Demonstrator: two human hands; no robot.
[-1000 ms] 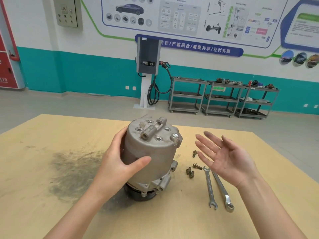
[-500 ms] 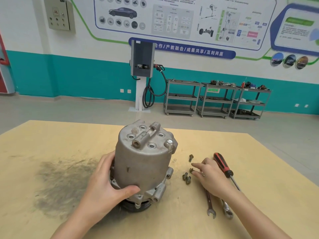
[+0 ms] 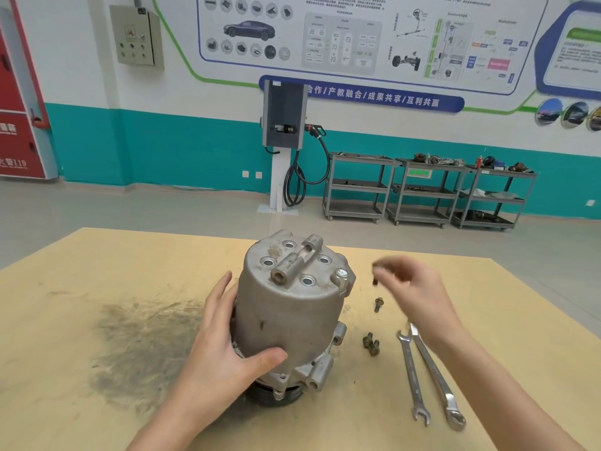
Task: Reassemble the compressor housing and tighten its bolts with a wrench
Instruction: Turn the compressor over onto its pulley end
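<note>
Left hand (image 3: pixel 224 346) grips the compressor housing (image 3: pixel 286 314); blurred right hand (image 3: pixel 413 288) apparently pinches a bolt (image 3: pixel 375 278).

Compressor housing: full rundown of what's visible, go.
The compressor housing is a dull grey cast-metal cylinder, scuffed and stained, standing upright on the wooden table atop a black pulley end. Its flat top shows four round holes, a raised tubular fitting across the middle, and one bolt seated at the right rim. Lugs jut from its lower right side. The left hand grips its left side, thumb across the front. Nothing else touches it.

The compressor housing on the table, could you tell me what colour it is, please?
Dull silver-grey bare metal; the compressor housing shows best in the head view.
</note>
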